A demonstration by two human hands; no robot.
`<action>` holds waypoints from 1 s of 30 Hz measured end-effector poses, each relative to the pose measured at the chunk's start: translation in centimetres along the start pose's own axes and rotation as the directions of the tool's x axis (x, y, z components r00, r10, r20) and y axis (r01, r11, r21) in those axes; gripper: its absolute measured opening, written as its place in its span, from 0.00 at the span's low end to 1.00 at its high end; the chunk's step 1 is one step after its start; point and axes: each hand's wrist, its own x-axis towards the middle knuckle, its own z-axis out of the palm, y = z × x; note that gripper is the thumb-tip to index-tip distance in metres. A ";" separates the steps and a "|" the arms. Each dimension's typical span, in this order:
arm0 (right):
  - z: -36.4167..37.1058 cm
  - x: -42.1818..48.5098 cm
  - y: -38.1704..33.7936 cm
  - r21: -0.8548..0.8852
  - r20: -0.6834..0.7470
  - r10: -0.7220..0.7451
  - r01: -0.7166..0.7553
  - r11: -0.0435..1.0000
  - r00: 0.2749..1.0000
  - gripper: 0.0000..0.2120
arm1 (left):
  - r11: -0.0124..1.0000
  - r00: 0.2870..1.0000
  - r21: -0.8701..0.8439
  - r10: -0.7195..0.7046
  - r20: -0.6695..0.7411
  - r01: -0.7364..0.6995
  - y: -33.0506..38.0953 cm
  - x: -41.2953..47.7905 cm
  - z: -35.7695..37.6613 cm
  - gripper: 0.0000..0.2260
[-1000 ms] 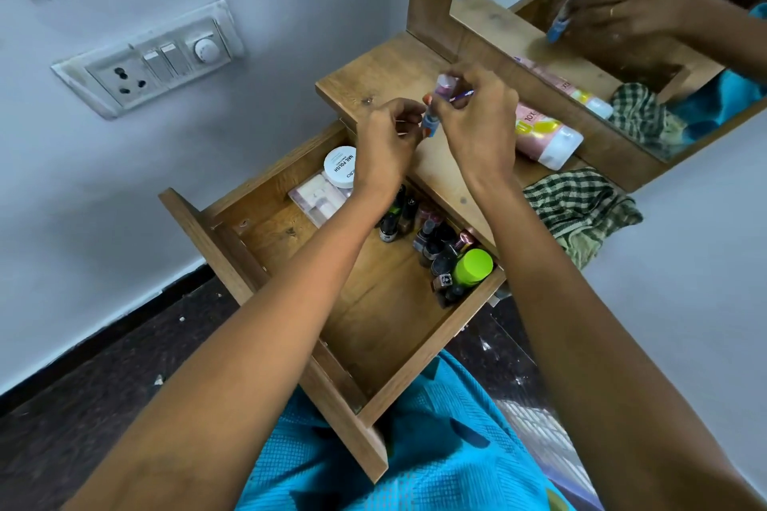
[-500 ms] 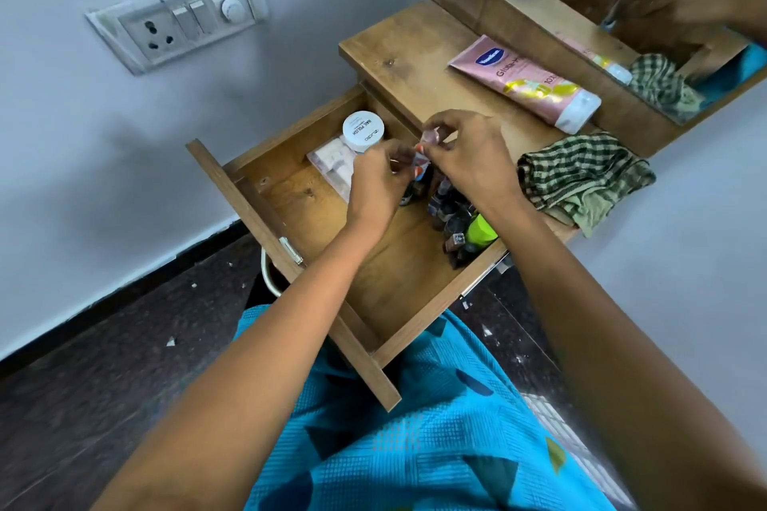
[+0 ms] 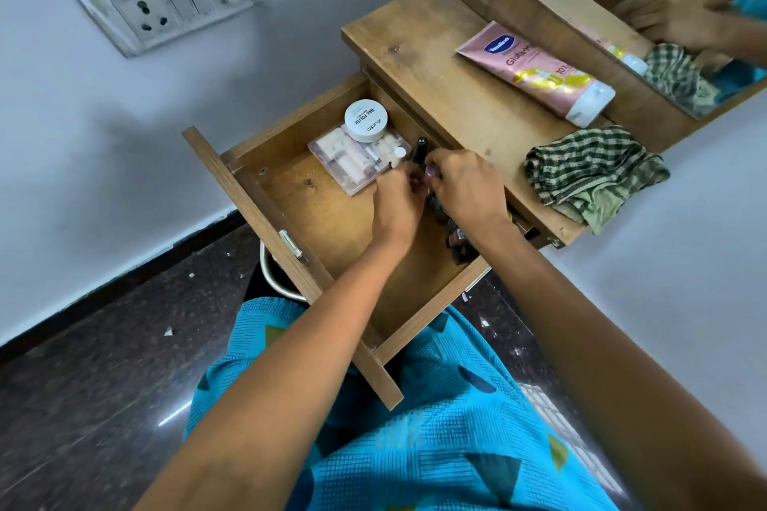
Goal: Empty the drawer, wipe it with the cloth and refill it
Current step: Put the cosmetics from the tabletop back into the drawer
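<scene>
Drawer [image 3: 328,216]: bottles [image 3: 456,245], jar [image 3: 366,120], case [image 3: 348,162]

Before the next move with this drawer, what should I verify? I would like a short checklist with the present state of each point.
1. The drawer is pulled open: ok.
2. The cloth lies ready on the tabletop: ok.
3. Bare room on the tabletop beside the pink tube: ok.
4. The drawer is emptied: not ok; the white jar, the clear box and small bottles are inside.
5. What the left hand and right hand hold: cannot tell.
</scene>
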 end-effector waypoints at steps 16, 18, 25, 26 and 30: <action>2.0 -0.7 -0.6 -0.213 -0.101 0.021 -0.042 0.976 0.995 0.03 | 0.978 0.995 -0.188 -0.082 0.062 0.093 -0.7 -0.8 0.9 0.08; 2.0 -0.7 -0.5 -0.192 -0.102 0.022 -0.041 0.980 0.995 0.06 | 0.979 0.994 -0.177 -0.090 0.065 0.100 -0.7 -0.8 0.8 0.08; 0.1 -1.1 0.1 -0.028 -0.120 0.075 -0.079 0.997 0.990 0.12 | 0.991 0.999 -0.126 -0.030 0.027 0.033 1.5 -0.8 -0.9 0.08; -0.4 -1.2 0.3 0.044 -0.149 0.095 -0.089 0.995 0.984 0.11 | 0.990 0.999 -0.139 -0.034 0.008 0.035 1.9 -0.7 -1.2 0.07; -3.0 -1.2 1.4 0.278 -0.273 0.234 -0.156 0.948 0.933 0.10 | 0.981 0.998 -0.196 -0.006 -0.063 -0.007 3.9 0.2 -2.2 0.05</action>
